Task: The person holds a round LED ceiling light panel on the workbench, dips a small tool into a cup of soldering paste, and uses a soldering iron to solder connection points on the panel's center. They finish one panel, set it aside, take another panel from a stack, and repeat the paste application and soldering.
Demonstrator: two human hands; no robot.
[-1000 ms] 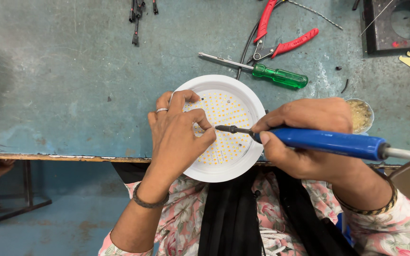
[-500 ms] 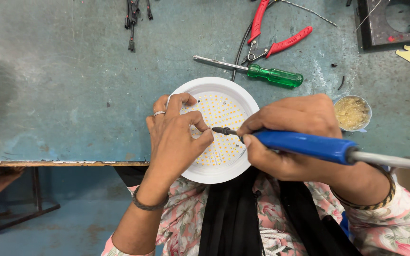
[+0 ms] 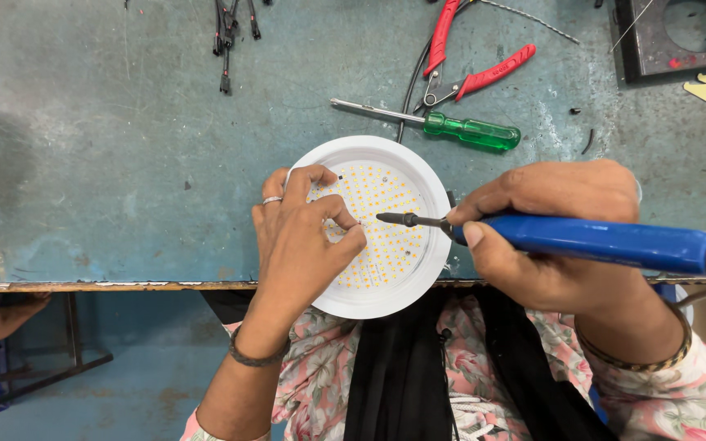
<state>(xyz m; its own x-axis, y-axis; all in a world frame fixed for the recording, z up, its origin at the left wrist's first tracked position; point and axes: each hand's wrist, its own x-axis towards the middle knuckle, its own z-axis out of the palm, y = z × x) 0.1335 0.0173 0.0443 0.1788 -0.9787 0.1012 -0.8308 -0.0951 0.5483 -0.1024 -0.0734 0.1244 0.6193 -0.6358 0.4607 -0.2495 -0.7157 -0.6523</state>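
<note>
Fingers of the left hand (image 3: 300,245) curl down onto the round white LED panel (image 3: 377,224) at frame centre; the right hand (image 3: 549,237) grips a blue soldering iron (image 3: 606,242), tip over the panel.

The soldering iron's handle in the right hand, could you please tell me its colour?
Blue: the soldering iron's plastic handle, seen best in the head view.

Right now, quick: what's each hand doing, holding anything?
Left hand: fingers curled, pressing on the round white LED light panel, steadying it, not gripping it.
Right hand: closed around the blue soldering iron, tip over the panel.
</note>
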